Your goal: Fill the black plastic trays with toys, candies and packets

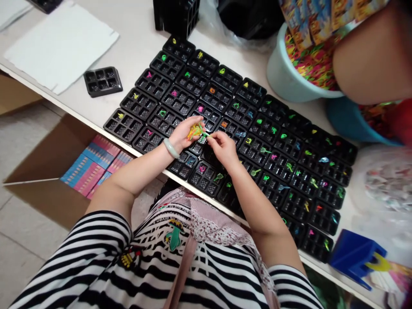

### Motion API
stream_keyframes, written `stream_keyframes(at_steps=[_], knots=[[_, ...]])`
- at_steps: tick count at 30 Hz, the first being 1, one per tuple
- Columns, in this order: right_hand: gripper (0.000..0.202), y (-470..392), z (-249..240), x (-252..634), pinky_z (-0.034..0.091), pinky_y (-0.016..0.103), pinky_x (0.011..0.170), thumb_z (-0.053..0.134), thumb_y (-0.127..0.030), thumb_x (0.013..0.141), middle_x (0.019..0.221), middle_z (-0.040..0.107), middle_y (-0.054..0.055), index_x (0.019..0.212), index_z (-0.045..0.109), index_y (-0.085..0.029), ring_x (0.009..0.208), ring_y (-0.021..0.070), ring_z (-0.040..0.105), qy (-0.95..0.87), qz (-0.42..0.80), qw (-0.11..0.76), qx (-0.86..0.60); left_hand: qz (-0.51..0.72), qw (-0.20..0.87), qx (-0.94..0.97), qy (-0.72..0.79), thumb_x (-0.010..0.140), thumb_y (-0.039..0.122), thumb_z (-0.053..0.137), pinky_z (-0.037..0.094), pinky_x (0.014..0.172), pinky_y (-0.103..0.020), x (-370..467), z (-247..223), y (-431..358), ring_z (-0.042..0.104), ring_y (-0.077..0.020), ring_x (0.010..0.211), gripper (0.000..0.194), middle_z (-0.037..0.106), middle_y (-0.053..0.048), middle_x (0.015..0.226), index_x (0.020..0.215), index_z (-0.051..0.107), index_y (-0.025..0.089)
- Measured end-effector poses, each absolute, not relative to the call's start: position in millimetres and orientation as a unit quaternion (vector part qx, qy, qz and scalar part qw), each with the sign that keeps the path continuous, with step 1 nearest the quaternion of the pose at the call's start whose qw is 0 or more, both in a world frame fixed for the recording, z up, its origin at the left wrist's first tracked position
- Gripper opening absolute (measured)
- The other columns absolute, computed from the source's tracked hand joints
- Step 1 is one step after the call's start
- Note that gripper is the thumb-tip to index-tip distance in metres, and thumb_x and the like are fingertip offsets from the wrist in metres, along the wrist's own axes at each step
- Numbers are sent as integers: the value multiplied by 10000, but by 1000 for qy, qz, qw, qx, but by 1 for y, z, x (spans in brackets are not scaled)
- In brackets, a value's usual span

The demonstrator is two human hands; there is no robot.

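Observation:
Rows of black compartment trays (pixel 180 101) cover the white table (pixel 135 38), most with one small coloured plastic piece in a cell. My left hand (pixel 184 134), with a pale bangle on the wrist, holds a bunch of small coloured pieces (pixel 195 131) over the near trays. My right hand (pixel 222 148) is beside it, thumb and fingers pinched at the edge of that bunch, just above a tray cell.
A single black tray (pixel 103 80) lies apart at left beside white paper sheets (pixel 61 45). Two tubs of coloured pieces (pixel 309 64) stand at the far right under another person's arm (pixel 373 60). An open cardboard box (pixel 58 171) of packets sits on the floor. A blue block (pixel 354 255) is at right.

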State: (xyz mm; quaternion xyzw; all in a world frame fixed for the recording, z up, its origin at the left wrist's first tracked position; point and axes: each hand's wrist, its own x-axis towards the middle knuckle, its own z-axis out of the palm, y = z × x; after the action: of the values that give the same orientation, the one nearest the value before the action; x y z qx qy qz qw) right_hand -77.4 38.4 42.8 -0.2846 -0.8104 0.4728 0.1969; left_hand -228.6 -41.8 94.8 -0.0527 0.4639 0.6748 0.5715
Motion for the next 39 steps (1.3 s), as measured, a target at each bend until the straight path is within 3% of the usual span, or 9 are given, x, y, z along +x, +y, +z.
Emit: stream_keyframes(at_steps=[8,14,17,21,25,28,31,34,39], knots=[[200,66,47,-67,496,346,775,619,-367,947,876,667,48,858,732,-229,765,200,600,-880,322,153,-314,676,569,-19,468,981,173,611,207,329,-118,-251,100,-42,545,-36,453,83,569,48,633,907,582,150],[212,110,50,-92,499,375,826,581,-308,976,1011,693,97,981,770,-213,902,246,633,-900,228,139,-344,655,586,35,475,947,197,652,215,324,-116,-266,101,-46,532,-48,450,83,579,44,654,917,587,154],[171,125,54,-101,511,420,871,624,-239,931,1059,696,124,991,780,-203,989,286,640,-912,210,115,-332,659,584,38,473,947,198,657,223,325,-113,-267,101,-40,536,-49,455,87,581,40,659,906,596,150],[153,118,60,-107,526,473,959,676,-213,879,1091,713,114,1000,769,-213,1020,280,655,-884,318,172,-297,681,593,4,429,998,175,574,234,327,-109,-267,107,-32,554,-52,468,107,584,27,660,901,611,148],[205,86,59,-123,602,393,846,693,-369,894,1086,753,42,1062,709,-252,957,202,697,-740,602,143,-265,693,603,-44,392,1041,210,521,230,332,-111,-265,111,-23,550,-50,460,165,598,19,666,937,636,155],[281,68,54,-139,616,338,776,749,-483,850,919,754,1,980,667,-247,847,160,712,-626,716,124,-283,701,593,-56,393,1054,215,501,217,337,-116,-264,110,-17,556,-54,465,193,605,13,664,944,648,155],[413,64,48,-146,610,316,740,838,-567,741,755,702,-31,856,617,-238,731,136,687,-581,736,152,-313,707,580,-61,399,1053,179,469,236,339,-124,-266,108,-12,597,-72,498,221,618,3,663,928,649,147],[513,71,44,-142,598,304,697,853,-655,668,732,682,-32,815,602,-232,688,129,665,-578,736,154,-317,714,566,-70,407,1047,170,486,243,335,-120,-273,106,-6,619,-74,516,182,630,6,666,947,636,146],[399,113,43,-128,557,313,686,761,-596,788,754,671,-15,831,622,-225,693,144,634,-670,638,187,-331,711,558,-58,423,1046,175,522,242,331,-106,-285,103,8,551,-36,445,153,595,36,639,910,588,150]])
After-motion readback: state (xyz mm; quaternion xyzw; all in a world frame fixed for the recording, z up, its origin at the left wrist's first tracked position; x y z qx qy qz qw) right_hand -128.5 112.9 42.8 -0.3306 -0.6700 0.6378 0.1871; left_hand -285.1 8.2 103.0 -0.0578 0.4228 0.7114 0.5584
